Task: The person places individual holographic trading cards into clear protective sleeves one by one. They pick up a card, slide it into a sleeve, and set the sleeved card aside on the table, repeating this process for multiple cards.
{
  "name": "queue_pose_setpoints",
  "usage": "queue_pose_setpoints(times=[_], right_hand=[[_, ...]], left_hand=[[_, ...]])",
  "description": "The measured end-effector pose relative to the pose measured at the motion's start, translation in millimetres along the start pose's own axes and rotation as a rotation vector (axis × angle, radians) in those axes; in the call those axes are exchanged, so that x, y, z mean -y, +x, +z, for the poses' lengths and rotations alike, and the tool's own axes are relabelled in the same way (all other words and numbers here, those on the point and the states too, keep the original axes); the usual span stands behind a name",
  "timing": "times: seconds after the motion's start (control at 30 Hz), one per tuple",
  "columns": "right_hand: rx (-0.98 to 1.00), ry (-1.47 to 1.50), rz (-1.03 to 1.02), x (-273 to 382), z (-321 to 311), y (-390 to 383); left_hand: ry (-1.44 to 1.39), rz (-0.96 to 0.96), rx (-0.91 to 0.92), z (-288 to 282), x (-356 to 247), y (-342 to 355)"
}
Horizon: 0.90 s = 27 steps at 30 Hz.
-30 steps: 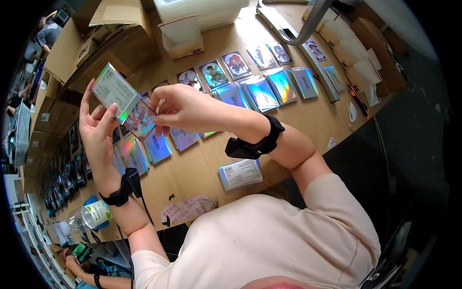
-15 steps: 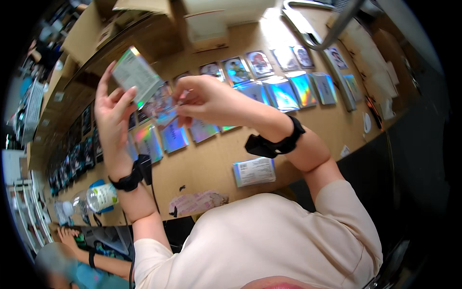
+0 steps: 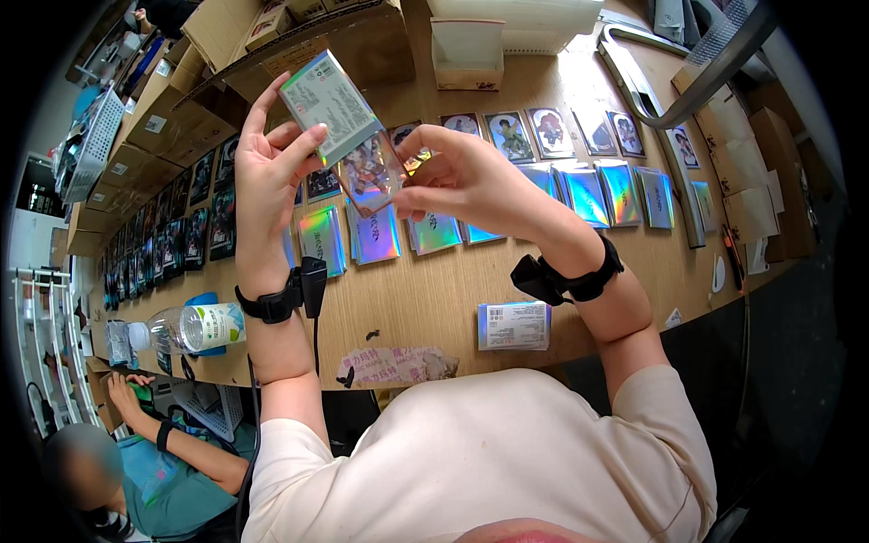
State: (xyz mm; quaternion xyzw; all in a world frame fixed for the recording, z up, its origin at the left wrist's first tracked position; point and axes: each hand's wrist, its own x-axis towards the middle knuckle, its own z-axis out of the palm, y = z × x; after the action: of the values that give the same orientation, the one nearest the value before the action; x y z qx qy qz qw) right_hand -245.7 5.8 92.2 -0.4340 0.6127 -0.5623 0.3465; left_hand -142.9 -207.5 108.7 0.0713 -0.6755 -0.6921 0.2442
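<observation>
My left hand (image 3: 272, 158) is raised over the table, fingers and thumb closed on a flat holographic packet (image 3: 332, 109) whose grey printed side faces up. At the packet's lower end is a picture card (image 3: 369, 170) in a shiny clear wrap. Its top edge meets the packet; whether part of it lies inside, I cannot tell. My right hand (image 3: 457, 176) pinches the card's right edge between thumb and bent fingers. Beneath both hands lie stacks of similar holographic packets (image 3: 373, 235), with a row of picture cards (image 3: 550, 133) behind them.
A stack of printed packets (image 3: 514, 326) lies near the front edge. Dark packets (image 3: 195, 237) line the left side beside a plastic bottle (image 3: 195, 328). Cardboard boxes (image 3: 308, 63) stand behind, and a metal frame (image 3: 643, 118) at right. A co-worker (image 3: 186, 484) sits lower left.
The whole scene has shifted rightward in view. Packet and card remain in my hands, and the card now shows more plainly against the packet's lower end.
</observation>
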Motion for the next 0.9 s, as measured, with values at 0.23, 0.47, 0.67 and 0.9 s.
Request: queue_pose_setpoints(times=[0.23,0.47,0.67,0.9], right_hand=[[-0.13,-0.267,-0.195,5.2,7.8,-3.2],[-0.147,-0.259,-0.23,7.4,6.4,-4.3],[-0.147,-0.269,-0.22,10.2,6.0,-3.6],[-0.142,-0.287,-0.189,8.9,7.0,-4.4]], left_hand=[[-0.038,-0.028,-0.021,1.1,2.0,0.8],[-0.051,-0.04,-0.001,3.4,2.1,0.9],[-0.055,-0.041,0.011,3.4,1.5,-0.7],[-0.039,-0.035,0.024,3.1,0.7,-1.5]])
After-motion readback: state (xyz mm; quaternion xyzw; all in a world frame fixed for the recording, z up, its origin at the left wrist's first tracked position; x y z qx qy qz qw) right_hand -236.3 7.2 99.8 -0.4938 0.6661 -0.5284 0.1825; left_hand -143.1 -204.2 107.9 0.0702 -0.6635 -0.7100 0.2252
